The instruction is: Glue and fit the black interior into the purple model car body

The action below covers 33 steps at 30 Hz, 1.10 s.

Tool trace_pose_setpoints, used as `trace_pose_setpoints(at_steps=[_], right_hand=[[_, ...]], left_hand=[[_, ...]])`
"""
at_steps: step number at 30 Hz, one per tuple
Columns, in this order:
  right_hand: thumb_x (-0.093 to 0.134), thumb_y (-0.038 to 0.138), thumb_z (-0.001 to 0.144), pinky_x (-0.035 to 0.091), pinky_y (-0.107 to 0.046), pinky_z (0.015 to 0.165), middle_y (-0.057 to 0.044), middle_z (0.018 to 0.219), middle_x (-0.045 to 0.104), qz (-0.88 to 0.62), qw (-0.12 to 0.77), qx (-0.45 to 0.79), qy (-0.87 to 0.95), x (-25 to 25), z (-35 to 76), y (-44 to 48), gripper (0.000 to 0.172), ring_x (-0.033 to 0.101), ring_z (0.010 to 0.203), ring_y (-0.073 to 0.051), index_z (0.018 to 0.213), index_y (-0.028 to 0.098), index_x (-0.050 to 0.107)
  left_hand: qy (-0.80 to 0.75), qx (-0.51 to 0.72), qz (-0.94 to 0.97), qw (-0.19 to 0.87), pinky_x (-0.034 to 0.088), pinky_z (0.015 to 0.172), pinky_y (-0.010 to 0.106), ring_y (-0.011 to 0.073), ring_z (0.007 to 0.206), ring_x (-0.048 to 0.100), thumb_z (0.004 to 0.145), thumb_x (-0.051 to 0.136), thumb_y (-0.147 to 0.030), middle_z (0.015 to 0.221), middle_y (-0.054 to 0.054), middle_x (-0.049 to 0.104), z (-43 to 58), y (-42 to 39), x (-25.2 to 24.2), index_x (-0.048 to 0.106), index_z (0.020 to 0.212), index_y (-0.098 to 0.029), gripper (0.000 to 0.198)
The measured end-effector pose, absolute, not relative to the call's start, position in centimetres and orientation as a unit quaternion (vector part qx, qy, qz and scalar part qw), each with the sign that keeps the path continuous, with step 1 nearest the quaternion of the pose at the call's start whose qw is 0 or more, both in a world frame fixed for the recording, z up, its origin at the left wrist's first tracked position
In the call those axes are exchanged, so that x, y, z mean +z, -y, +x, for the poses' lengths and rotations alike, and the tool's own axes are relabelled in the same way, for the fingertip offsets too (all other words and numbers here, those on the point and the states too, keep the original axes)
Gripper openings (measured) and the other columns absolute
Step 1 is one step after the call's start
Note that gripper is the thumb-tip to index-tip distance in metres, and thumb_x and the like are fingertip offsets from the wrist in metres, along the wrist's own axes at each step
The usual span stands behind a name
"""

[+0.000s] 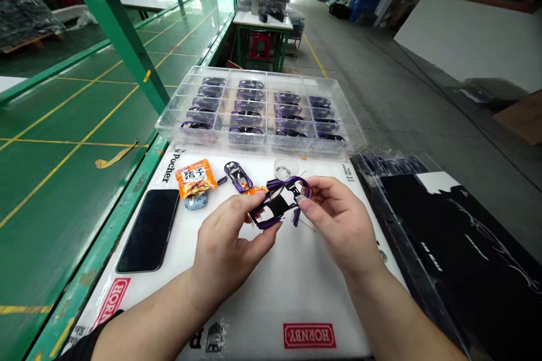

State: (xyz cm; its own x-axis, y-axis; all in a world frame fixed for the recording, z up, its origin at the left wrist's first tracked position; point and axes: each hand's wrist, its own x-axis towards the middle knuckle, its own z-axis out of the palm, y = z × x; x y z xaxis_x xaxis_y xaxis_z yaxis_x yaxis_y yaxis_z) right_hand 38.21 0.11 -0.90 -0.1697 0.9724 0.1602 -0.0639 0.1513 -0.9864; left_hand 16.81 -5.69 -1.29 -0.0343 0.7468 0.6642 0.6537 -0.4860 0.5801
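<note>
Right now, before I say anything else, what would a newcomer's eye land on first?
A clear divided tray of purple and black model car bodies sits at the far end of the white board. Just below it, the left hand and right hand hold a purple and black car piece, with a phone and orange snack packet to their left.

Above the white board, the model car body is glossy black with white patches and purple trim. Red-and-white HORNBY logos mark the board's near edge. On the board lie an orange snack packet with red and white print and a black phone. Beyond the board, a clear tray holds rows of black-and-purple car bodies. Left of it stretches a green bench ruled with yellow lines; to its right lies a black sheet with white streaks.
</note>
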Motion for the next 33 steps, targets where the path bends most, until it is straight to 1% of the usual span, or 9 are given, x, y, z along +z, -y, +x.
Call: trace_pose_setpoints(at_steps=[2, 5, 9, 16, 21, 24, 26, 30, 33], right_hand=[[0.093, 0.034, 0.097, 0.064, -0.025, 0.087, 0.001, 0.106, 0.081, -0.394, 0.505, 0.526, 0.559, -0.83, 38.15, -0.16, 0.027, 0.074, 0.093, -0.015, 0.121, 0.036, 0.083], [0.094, 0.033, 0.096, 0.065, -0.026, 0.09, 0.0, 0.11, 0.081, -0.392, 0.502, 0.535, 0.556, -0.7, 38.0, -0.22, 0.032, 0.075, 0.097, -0.015, 0.126, 0.036, 0.083], [0.094, 0.032, 0.094, 0.067, -0.033, 0.095, -0.002, 0.111, 0.082, -0.4, 0.501, 0.523, 0.562, -0.52, 37.94, -0.21, 0.036, 0.076, 0.1, -0.018, 0.129, 0.034, 0.085], [0.095, 0.038, 0.094, 0.069, -0.043, 0.099, -0.006, 0.112, 0.082, -0.407, 0.491, 0.511, 0.577, -0.44, 38.03, -0.16, 0.038, 0.078, 0.102, -0.024, 0.13, 0.031, 0.085], [0.091, 0.038, 0.099, 0.065, -0.04, 0.098, -0.005, 0.115, 0.078, -0.4, 0.481, 0.487, 0.609, -0.69, 38.26, -0.31, 0.036, 0.075, 0.101, -0.022, 0.134, 0.034, 0.084], [0.088, 0.038, 0.102, 0.062, -0.039, 0.096, -0.003, 0.114, 0.076, -0.408, 0.464, 0.45, 0.644, -0.74, 38.52, -0.34, 0.035, 0.072, 0.099, -0.02, 0.137, 0.037, 0.082], [0.086, 0.037, 0.104, 0.061, -0.039, 0.095, -0.003, 0.112, 0.075, -0.41, 0.462, 0.417, 0.667, -0.7, 38.56, -0.34, 0.035, 0.072, 0.098, -0.021, 0.138, 0.036, 0.081], [0.081, 0.036, 0.107, 0.064, -0.042, 0.091, -0.006, 0.111, 0.078, -0.411, 0.462, 0.302, 0.726, -0.51, 38.17, -0.3, 0.027, 0.073, 0.093, -0.023, 0.133, 0.031, 0.081], [0.078, 0.034, 0.108, 0.067, -0.044, 0.089, -0.007, 0.114, 0.081, -0.404, 0.462, 0.225, 0.757, -0.42, 37.75, -0.24, 0.022, 0.076, 0.093, -0.025, 0.13, 0.032, 0.082]], left_hand=[[-0.503, 0.51, 0.696, 0.043, 0.067, 0.083, 0.028, 0.0169, 0.087, 0.079, 0.094, 0.089, -0.018, 0.106, 0.005, 0.084, 16.8, 5.7, -1.23, 0.07, 0.132, -0.02, 0.043], [-0.506, 0.503, 0.7, 0.042, 0.068, 0.084, 0.029, 0.0166, 0.085, 0.08, 0.094, 0.088, -0.018, 0.101, 0.003, 0.084, 16.76, 5.65, -1.18, 0.071, 0.132, -0.02, 0.042], [-0.519, 0.492, 0.698, 0.044, 0.069, 0.087, 0.031, 0.0184, 0.085, 0.083, 0.092, 0.089, -0.022, 0.1, 0.002, 0.085, 16.61, 5.67, -1.24, 0.071, 0.13, -0.021, 0.042], [-0.527, 0.483, 0.698, 0.043, 0.07, 0.083, 0.03, 0.0183, 0.081, 0.083, 0.09, 0.09, -0.024, 0.096, 0.003, 0.085, 16.38, 5.8, -1.07, 0.073, 0.125, -0.018, 0.039], [-0.535, 0.471, 0.7, 0.05, 0.071, 0.082, 0.031, 0.0183, 0.078, 0.083, 0.088, 0.092, -0.025, 0.096, 0.003, 0.086, 16.37, 5.78, -1.06, 0.074, 0.124, -0.018, 0.041], [-0.544, 0.468, 0.693, 0.067, 0.072, 0.081, 0.031, 0.0186, 0.077, 0.083, 0.086, 0.094, -0.026, 0.098, 0.004, 0.087, 16.35, 5.75, -1.12, 0.075, 0.123, -0.017, 0.042], [-0.551, 0.467, 0.686, 0.086, 0.072, 0.08, 0.031, 0.0182, 0.076, 0.083, 0.085, 0.094, -0.025, 0.097, 0.004, 0.087, 16.36, 5.73, -1.06, 0.076, 0.121, -0.017, 0.042], [-0.563, 0.474, 0.662, 0.139, 0.07, 0.075, 0.03, 0.0166, 0.072, 0.081, 0.084, 0.093, -0.023, 0.09, 0.0, 0.086, 16.57, 5.74, -0.67, 0.076, 0.119, -0.018, 0.039], [-0.577, 0.48, 0.633, 0.19, 0.069, 0.072, 0.029, 0.0153, 0.067, 0.079, 0.084, 0.093, -0.024, 0.085, -0.001, 0.084, 16.84, 5.82, -0.32, 0.077, 0.116, -0.018, 0.036]])
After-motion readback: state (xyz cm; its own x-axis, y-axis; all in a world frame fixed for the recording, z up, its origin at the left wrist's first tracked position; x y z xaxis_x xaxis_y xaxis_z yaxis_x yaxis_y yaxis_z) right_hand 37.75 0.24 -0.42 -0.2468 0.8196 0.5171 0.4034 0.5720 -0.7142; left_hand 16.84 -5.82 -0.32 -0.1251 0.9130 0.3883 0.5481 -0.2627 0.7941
